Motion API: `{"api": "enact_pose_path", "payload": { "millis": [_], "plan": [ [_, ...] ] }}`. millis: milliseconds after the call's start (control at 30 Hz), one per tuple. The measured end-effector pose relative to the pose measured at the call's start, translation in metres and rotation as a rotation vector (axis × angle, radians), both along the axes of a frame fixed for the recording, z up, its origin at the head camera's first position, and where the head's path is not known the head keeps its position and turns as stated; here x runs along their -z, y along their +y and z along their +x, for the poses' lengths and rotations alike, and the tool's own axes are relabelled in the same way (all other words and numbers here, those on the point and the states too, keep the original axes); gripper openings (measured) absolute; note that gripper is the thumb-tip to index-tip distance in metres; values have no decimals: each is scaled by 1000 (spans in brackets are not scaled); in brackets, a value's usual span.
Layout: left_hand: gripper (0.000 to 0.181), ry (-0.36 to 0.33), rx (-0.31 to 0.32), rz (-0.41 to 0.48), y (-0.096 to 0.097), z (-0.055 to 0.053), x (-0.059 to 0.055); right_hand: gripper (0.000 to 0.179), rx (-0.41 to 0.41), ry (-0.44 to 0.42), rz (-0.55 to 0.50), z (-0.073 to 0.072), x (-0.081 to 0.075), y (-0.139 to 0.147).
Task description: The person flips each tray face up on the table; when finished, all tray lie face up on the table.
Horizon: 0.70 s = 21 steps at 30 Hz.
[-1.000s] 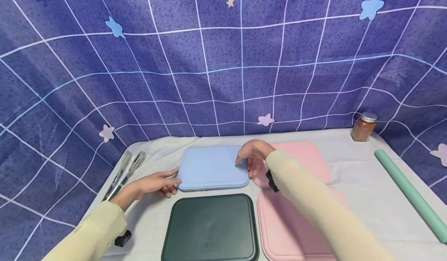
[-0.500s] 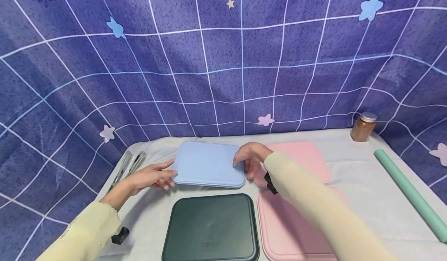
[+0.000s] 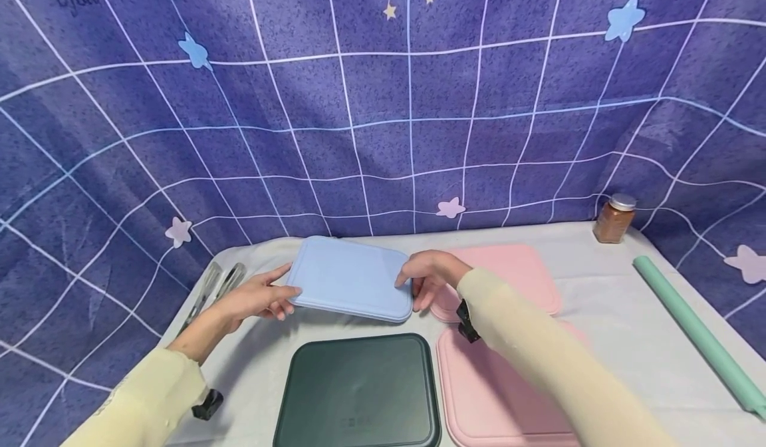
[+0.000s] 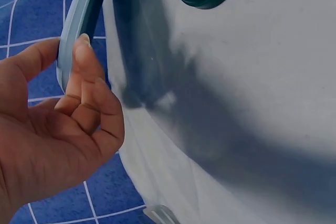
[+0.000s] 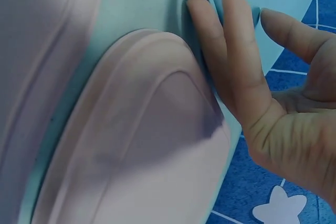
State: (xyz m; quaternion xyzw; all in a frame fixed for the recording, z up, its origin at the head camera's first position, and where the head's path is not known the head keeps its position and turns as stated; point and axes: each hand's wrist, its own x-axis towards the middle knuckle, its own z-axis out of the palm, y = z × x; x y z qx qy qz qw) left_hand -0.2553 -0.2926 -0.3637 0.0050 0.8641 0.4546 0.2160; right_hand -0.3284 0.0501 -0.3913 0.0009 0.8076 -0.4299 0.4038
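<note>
Left grip (image 3: 256, 298) pinches raised left end of blue board (image 3: 350, 277) | right grip (image 3: 432, 274) pinches its lower right edge, likely bracing the tilt | board slants over desk (image 3: 610, 307), behind dark green board (image 3: 359, 387), apparently held by both ends for balance

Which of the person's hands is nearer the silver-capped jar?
Right. The right hand grips the blue panel at its right edge, the side toward the jar; the left hand grips the opposite edge, farther away.
</note>
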Motion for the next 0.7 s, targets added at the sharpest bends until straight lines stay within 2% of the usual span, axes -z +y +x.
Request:
{"api": "enact_pose_path", "payload": {
  "millis": [200, 500, 700],
  "plan": [
    [91, 13, -20, 14, 5, 3, -6, 42, 15, 56, -57, 3, 5, 4],
    [89, 97, -14, 1, 15, 8, -18, 57, 24, 74, -87, 4, 9, 7],
    [88, 124, -27, -21, 22, 12, -26, 72, 40, 81, -109, 8, 10, 4]
  ]
}}
